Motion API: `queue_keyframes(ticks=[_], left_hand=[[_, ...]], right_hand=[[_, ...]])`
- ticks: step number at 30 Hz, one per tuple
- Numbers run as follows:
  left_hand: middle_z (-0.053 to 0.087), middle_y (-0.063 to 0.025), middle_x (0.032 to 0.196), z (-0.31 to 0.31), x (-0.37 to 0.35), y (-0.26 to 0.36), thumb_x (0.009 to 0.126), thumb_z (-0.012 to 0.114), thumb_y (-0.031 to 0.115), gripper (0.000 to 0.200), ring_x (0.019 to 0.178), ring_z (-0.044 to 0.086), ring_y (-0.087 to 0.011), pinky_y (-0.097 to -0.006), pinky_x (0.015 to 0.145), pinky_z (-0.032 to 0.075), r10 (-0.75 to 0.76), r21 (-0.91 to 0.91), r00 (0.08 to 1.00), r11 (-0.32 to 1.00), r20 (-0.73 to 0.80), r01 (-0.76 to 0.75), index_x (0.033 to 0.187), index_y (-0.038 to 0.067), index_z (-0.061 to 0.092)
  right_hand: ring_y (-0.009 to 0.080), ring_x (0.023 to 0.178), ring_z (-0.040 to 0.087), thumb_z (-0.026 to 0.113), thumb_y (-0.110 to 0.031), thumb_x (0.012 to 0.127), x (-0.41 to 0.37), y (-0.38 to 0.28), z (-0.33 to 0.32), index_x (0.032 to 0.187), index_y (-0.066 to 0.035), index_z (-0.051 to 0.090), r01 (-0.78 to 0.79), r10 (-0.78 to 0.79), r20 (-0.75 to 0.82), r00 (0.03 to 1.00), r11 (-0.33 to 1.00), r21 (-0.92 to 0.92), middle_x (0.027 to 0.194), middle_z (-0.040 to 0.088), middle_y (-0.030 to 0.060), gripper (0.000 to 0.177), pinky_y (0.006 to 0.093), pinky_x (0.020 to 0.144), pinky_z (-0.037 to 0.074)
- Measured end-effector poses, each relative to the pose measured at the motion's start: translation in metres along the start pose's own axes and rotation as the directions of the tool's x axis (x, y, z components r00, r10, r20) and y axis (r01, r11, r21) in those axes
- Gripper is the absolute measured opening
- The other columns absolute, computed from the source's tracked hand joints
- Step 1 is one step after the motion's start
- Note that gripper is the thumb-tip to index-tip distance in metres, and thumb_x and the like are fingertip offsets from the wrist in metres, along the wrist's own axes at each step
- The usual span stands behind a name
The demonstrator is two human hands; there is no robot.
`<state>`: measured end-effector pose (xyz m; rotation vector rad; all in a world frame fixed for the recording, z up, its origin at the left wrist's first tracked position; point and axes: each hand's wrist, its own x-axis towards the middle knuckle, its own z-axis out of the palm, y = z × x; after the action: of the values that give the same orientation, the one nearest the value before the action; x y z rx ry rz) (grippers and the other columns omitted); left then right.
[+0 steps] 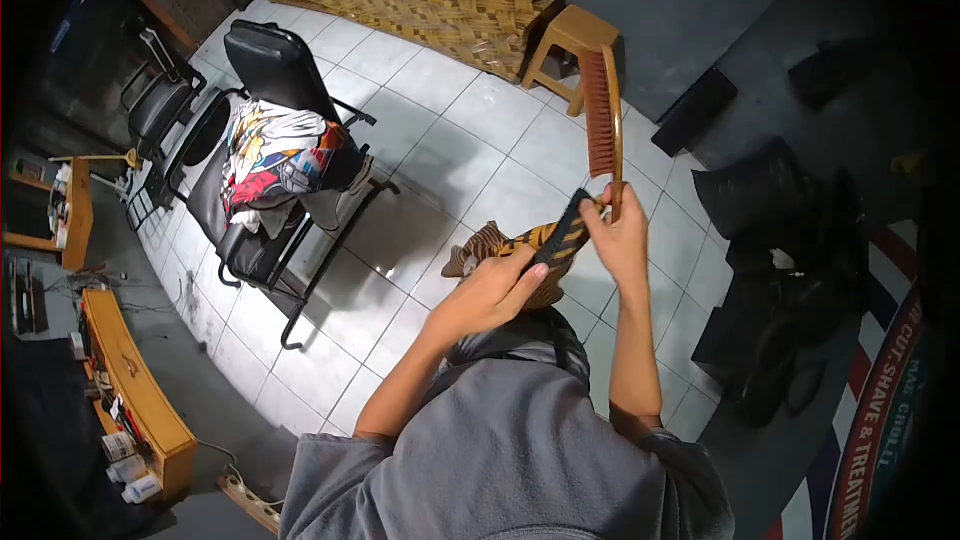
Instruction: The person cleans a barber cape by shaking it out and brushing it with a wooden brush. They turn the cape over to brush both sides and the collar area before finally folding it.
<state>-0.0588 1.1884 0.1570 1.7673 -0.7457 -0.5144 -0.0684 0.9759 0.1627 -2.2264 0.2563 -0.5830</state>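
Note:
My right hand (618, 238) is closed around the handle of a long curved brush (601, 120) with reddish-brown bristles, which points up and away from me. Its fingers also touch the far end of a black comb-like object (562, 227). The near end of that black object is pinched in my left hand (492, 290). Behind and below both hands hangs a brown and yellow striped cloth (545, 240); how it is held cannot be seen.
A black barber chair (275, 65) with a colourful cloth (280, 155) on it stands at the left. Ahead are a patterned low table (400, 5) and a brown stool (575, 30). Wooden shelves (135, 380) line the left; a black chair (760, 200) is at the right.

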Motion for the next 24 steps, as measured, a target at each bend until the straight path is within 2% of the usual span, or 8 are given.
queue_keyframes(ticks=[3,5,8,11,14,17,20,24], left_hand=[[0.047,-0.0076,0.075,0.012,0.021,0.006,0.098,0.04,0.025,0.026,0.071,0.047,-0.0149,-0.0296,0.066,0.04,-0.093,-0.248,0.991,0.966,-0.094,0.067,0.092,0.001,0.047],[0.045,-0.0066,0.073,0.02,0.032,0.01,0.098,0.04,0.023,0.024,0.069,0.044,-0.0159,-0.0288,0.066,0.039,-0.127,-0.431,0.955,0.902,-0.268,-0.001,0.089,0.001,0.044],[0.041,-0.0036,0.077,0.016,0.05,0.026,0.099,0.04,0.021,0.022,0.074,0.039,-0.0104,-0.0252,0.067,0.037,-0.069,-0.41,0.95,0.91,-0.305,-0.066,0.09,0.002,0.042],[0.043,-0.0038,0.082,-0.001,0.064,0.055,0.098,0.042,0.02,0.02,0.08,0.039,-0.0103,-0.0251,0.071,0.037,0.048,-0.309,0.941,0.938,-0.336,-0.158,0.094,0.001,0.044],[0.049,-0.0022,0.091,-0.023,0.069,0.088,0.097,0.045,0.021,0.024,0.088,0.044,-0.0095,-0.0217,0.08,0.037,0.065,-0.189,0.83,0.961,-0.555,-0.201,0.107,0.0,0.047],[0.051,-0.0003,0.095,-0.055,0.063,0.118,0.097,0.046,0.019,0.021,0.086,0.046,-0.0041,-0.0175,0.077,0.038,-0.04,-0.636,0.852,0.683,-0.523,-0.359,0.107,0.001,0.048],[0.049,0.001,0.089,-0.063,0.056,0.131,0.097,0.044,0.016,0.013,0.08,0.044,-0.0028,-0.0173,0.072,0.037,0.036,-0.585,0.818,0.681,-0.574,-0.44,0.101,0.004,0.049],[0.047,0.0021,0.087,-0.059,0.056,0.109,0.097,0.044,0.015,0.011,0.08,0.042,-0.0041,-0.0183,0.074,0.036,-0.026,-0.481,0.779,0.799,-0.626,-0.36,0.097,0.005,0.048]], right_hand=[[0.0116,0.045,0.037,0.058,-0.032,0.087,0.002,0.007,0.004,0.085,-0.003,0.047,-0.056,0.071,-0.126,0.989,0.991,0.122,0.057,0.037,-0.0005,0.031,0.0266,0.043,0.033],[0.0081,0.041,0.03,0.046,-0.044,0.093,-0.013,-0.018,-0.018,0.083,-0.008,0.047,-0.492,0.503,0.203,0.84,0.552,0.673,0.06,0.038,-0.0021,0.037,0.0225,0.039,0.027],[0.0067,0.04,0.03,0.028,-0.044,0.098,-0.037,-0.022,-0.012,0.081,-0.006,0.048,-0.418,0.311,0.317,0.896,0.348,0.839,0.055,0.036,-0.0026,0.046,0.0233,0.038,0.025],[0.0256,0.065,0.051,0.032,-0.027,0.098,-0.058,0.016,0.033,0.084,0.0,0.052,-0.551,0.373,0.526,0.764,0.801,0.234,0.072,0.054,0.0112,0.037,0.0379,0.06,0.043],[0.0433,0.089,0.057,0.04,-0.016,0.092,-0.111,0.132,0.111,0.101,0.002,0.057,0.195,-0.352,0.476,0.806,0.917,0.347,0.093,0.061,0.0236,0.027,0.0425,0.077,0.047],[0.0419,0.09,0.059,0.038,-0.03,0.093,-0.132,0.217,0.126,0.107,0.001,0.057,0.208,0.134,0.955,0.264,0.959,-0.192,0.097,0.062,0.0244,0.04,0.0449,0.082,0.047],[0.0356,0.081,0.063,0.037,-0.044,0.093,-0.107,0.206,0.102,0.107,0.0,0.058,0.138,0.392,0.87,0.3,0.884,-0.446,0.092,0.064,0.0211,0.051,0.0433,0.076,0.048],[0.019,0.058,0.052,0.037,-0.053,0.093,-0.056,0.17,0.079,0.094,-0.003,0.058,-0.777,0.535,0.765,0.358,0.625,-0.073,0.074,0.057,0.009,0.053,0.0336,0.054,0.043]])
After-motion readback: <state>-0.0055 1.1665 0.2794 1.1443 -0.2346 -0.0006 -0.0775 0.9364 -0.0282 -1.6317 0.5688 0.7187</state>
